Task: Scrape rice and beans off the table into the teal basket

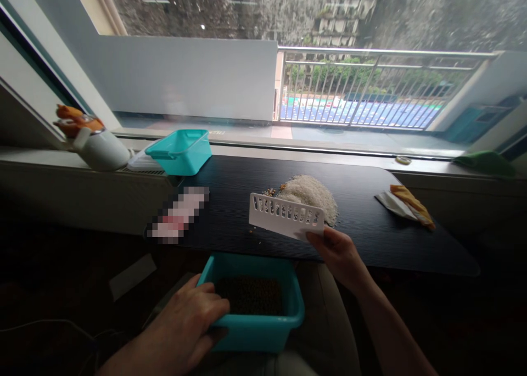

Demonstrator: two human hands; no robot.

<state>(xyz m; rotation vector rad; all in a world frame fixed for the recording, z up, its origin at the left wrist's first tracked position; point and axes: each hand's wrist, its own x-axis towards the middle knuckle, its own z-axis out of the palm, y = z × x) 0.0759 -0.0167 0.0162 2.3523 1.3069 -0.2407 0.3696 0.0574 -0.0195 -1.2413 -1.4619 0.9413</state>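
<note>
My left hand (187,324) grips the near left rim of a teal plastic tub (284,310) that rests on my lap below the table edge; dark small grains fill its bottom. My right hand (340,252) pinches the right end of a white slotted plastic panel (286,215), held upright on the dark table just in front of a heap of white rice (310,192). A few darker grains lie at the heap's left edge and some loose ones are scattered near the panel.
A second teal tub (181,151) stands at the table's (411,244) back left by a white jug (101,148) on the sill. A blurred pink-white packet (179,214) lies left; an orange-and-white wrapper (407,203) lies right. A window and railing run behind.
</note>
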